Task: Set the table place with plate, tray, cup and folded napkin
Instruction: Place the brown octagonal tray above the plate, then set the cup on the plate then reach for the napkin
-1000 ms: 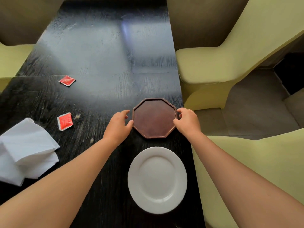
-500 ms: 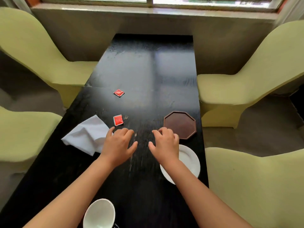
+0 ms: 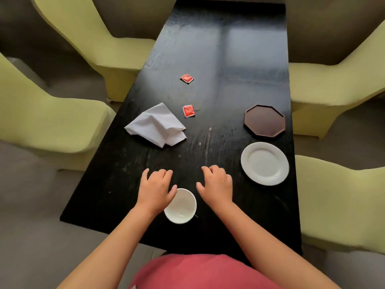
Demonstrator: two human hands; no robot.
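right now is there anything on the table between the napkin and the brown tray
In the head view, one red sachet lies just off the napkin's far right corner. From there to the brown tray the black table is bare.

I see the white plate (image 3: 264,163) near right, brown octagonal tray (image 3: 264,121) just beyond it, white cup (image 3: 181,207) upright nearest, and a crumpled white napkin (image 3: 156,125) far left.

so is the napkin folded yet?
No. The white napkin lies crumpled and loosely bunched on the table, corners uneven, neither hand touching it.
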